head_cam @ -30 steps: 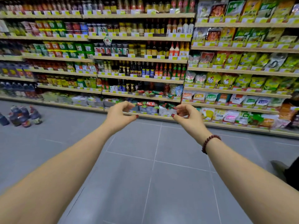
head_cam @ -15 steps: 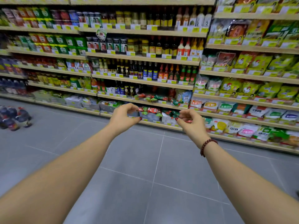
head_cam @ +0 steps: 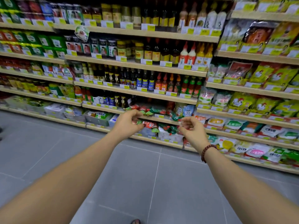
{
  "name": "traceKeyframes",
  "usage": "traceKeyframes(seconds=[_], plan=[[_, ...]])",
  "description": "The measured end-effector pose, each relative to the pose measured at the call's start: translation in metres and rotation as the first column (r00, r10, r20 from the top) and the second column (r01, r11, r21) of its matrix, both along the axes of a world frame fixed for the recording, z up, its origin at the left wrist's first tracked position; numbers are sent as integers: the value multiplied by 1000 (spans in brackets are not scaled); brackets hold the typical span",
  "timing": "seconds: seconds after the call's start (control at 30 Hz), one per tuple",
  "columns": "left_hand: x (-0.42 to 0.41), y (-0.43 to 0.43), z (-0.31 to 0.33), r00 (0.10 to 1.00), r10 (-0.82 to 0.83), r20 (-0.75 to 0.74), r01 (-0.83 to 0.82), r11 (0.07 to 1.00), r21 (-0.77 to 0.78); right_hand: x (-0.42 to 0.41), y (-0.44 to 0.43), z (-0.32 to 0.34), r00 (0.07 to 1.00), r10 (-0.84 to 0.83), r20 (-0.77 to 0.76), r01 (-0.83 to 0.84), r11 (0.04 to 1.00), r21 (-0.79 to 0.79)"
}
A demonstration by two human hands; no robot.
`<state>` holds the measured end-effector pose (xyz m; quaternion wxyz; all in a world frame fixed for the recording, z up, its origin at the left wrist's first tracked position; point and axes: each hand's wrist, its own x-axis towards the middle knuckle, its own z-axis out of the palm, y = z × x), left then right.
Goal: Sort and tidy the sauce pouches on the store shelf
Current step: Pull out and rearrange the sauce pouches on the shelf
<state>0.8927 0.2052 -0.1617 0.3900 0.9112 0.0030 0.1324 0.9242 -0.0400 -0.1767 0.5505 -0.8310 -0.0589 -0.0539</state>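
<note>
Red and green sauce pouches (head_cam: 153, 110) lie jumbled on a low wooden shelf (head_cam: 161, 119), and more of them (head_cam: 168, 129) sit untidily on the shelf below. Both my arms stretch out toward them. My left hand (head_cam: 128, 122) hangs in the air in front of the pouches with its fingers loosely curled and holds nothing. My right hand (head_cam: 193, 130), with a bead bracelet at the wrist, is held the same way, a little right of the pouches. Neither hand touches the shelf.
Tall shelving fills the view: sauce bottles (head_cam: 145, 81) above the pouches, green and yellow bags (head_cam: 265, 75) on the right, jars at the upper left. White bags (head_cam: 258, 151) line the bottom right shelf. Grey floor tiles (head_cam: 145, 183) lie between me and the shelving.
The shelving has come closer and now fills more of the view. Both hands have stayed out in front, loosely curled, and now hang just before the pouches.
</note>
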Motion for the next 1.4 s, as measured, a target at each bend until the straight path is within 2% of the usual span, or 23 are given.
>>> traceKeyframes(seconds=[0.4, 0.47, 0.5, 0.57, 0.6, 0.63, 0.7, 0.73, 0.83, 1.0, 1.27, 1.4], plan=[[216, 70, -21, 992, -55, -116, 49, 998, -50, 200, 88, -6, 999, -23, -38, 19, 994, -106], [245, 81, -28, 990, -68, -120, 64, 997, -42, 229, 89, -18, 991, -70, -115, 56, 991, -120], [259, 85, -32, 990, -72, -117, 67, 997, -44, 242, 82, -30, 973, -92, -212, 68, 991, -117], [291, 93, -43, 991, -67, -117, 60, 996, -58, 267, 77, -58, 905, -134, -403, 39, 971, -234], [308, 96, -49, 991, -60, -118, 53, 997, -61, 280, 77, -63, 894, -144, -424, 47, 972, -229], [325, 98, -55, 991, -56, -122, 48, 997, -63, 300, 81, -70, 921, -138, -364, 84, 983, -161], [363, 101, -70, 987, -64, -148, 57, 997, -53, 346, 107, -72, 983, -100, -153, 84, 991, -108], [383, 102, -78, 983, -73, -167, 67, 997, -41, 364, 118, -72, 989, -60, -132, 51, 996, -72], [440, 104, -104, 968, -97, -230, 94, 995, -23, 417, 126, -96, 983, -36, -178, 33, 999, -15], [503, 101, -145, 946, -124, -301, 119, 992, -33, 479, 130, -131, 970, -23, -242, 17, 1000, -24], [576, 115, -216, 916, -165, -367, 174, 985, -8, 531, 140, -196, 949, -81, -303, 49, 993, -111], [607, 114, -260, 896, -204, -395, 189, 979, -77, 551, 143, -240, 939, -130, -319, 98, 988, -116]])
